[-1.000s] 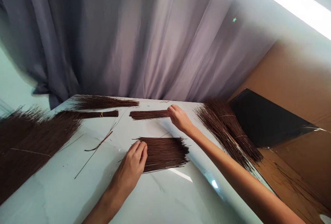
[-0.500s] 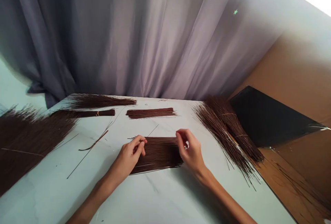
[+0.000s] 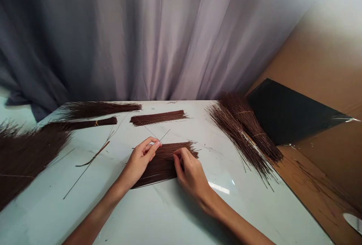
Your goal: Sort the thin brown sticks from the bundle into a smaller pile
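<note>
My left hand (image 3: 144, 156) pinches a thin brown stick (image 3: 150, 131) between thumb and fingertips. The stick slants up and to the left over the white tabletop. Beneath both hands lies a flat layer of dark brown thin sticks (image 3: 166, 162), side by side, with uneven ends at the right. My right hand (image 3: 190, 167) is closed in a pinch just over the right part of this layer. Whether its fingertips hold the same stick, another one or nothing is too fine to make out. A short loose stick (image 3: 165, 135) lies just beyond my left fingertips.
A smaller stack of sticks (image 3: 158, 117) lies farther back. To the left are a banded bundle (image 3: 107, 121), a large heap (image 3: 25, 162) and a curved strip (image 3: 94, 156). Tied bundles (image 3: 251, 124) lie along the right edge, by a black panel (image 3: 288, 113). A grey curtain (image 3: 158, 41) hangs behind.
My right hand has moved left over the layer, closer to my left hand. A thin stick now shows at my left fingertips. The whole view has shifted slightly.
</note>
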